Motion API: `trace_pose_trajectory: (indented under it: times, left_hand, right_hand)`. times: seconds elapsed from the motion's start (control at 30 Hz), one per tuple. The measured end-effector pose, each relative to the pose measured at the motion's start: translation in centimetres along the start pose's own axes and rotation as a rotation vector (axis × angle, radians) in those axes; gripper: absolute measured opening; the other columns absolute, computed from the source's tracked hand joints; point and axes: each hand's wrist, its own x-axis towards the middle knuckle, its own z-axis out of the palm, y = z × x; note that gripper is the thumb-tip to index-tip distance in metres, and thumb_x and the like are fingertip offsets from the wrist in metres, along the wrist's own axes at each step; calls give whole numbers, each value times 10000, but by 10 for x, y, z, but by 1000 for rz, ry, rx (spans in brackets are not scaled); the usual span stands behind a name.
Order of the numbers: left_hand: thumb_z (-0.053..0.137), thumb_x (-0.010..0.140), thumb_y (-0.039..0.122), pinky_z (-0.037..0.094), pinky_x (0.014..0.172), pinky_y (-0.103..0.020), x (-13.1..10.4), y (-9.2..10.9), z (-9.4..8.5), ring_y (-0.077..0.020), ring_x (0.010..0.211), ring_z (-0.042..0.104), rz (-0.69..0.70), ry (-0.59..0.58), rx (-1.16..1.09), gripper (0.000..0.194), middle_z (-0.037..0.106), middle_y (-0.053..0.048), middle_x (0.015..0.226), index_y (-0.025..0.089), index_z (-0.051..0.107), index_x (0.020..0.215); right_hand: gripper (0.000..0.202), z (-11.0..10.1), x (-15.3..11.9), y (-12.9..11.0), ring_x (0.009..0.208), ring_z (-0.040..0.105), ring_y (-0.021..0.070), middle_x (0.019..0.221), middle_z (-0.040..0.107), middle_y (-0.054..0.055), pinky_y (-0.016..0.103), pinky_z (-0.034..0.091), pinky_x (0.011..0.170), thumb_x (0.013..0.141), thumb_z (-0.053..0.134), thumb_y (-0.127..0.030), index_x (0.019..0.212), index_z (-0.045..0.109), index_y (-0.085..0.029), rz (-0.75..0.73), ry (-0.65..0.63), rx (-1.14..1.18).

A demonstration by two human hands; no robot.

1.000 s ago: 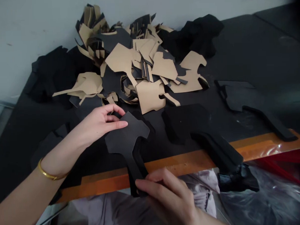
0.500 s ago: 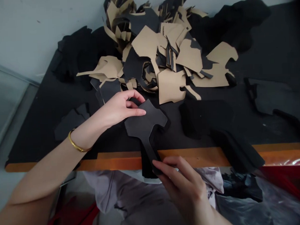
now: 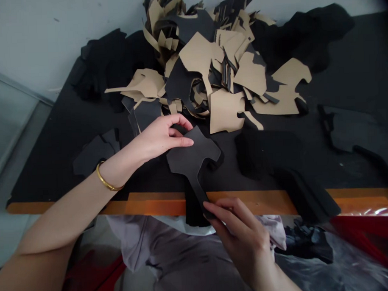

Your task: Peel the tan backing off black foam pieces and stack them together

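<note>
A dark, flat cut piece [image 3: 194,152] with a wide head and a narrow tail lies over the front of the black table. My left hand [image 3: 168,135] pinches the upper left edge of its head, thumb on top. Its tail end is pinched by the fingers of my right hand [image 3: 238,224], just past the orange table edge. Beneath it, more black material hangs over the edge. Behind my left hand rises a heap of tan and black cut pieces [image 3: 226,110].
Black stacks [image 3: 270,153] lie to the right, one jutting over the orange edge [image 3: 158,204]. Dark pieces [image 3: 92,155] are at the left, beside my forearm. Black piles stand at the back left and back right. Clear plastic and red material show below the table.
The whole view has shifted slightly, with the heap appearing a little further right. Both hands keep the same hold on the dark piece.
</note>
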Motion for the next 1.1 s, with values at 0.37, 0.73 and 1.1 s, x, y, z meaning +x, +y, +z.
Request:
trace_pose_trajectory:
  times: [0.37, 0.73, 1.1]
  left_hand:
    - [756, 666, 172, 461, 599, -183, -2, 0, 2, -85, 644, 585, -10, 6, 1, 292, 605, 36, 684, 170, 560, 882]
    - [782, 660, 227, 466, 621, -207, -1, -1, 1, -105, 664, 601, -26, 29, 60, 342, 612, 25, 679, 180, 574, 928]
    - [778, 657, 253, 460, 572, -171, -3, -1, 3, -93, 616, 602, -7, 59, 95, 352, 630, 31, 663, 170, 574, 932]
  right_hand:
    - [256, -1, -1, 0, 863, 611, 132, 964, 567, 81, 231, 554, 727, 907, 517, -82, 1108, 662, -150, 63, -71, -27]
    - [355, -30, 16, 0, 1060, 569, 181, 1146, 559, 145, 307, 557, 879, 941, 452, -87, 1264, 593, -129, -66, -402, -99]
    - [493, -23, -12, 5, 1359, 314, 316, 1477, 369, 166, 464, 550, 921, 933, 306, -63, 1404, 451, -78, -310, -439, -499]
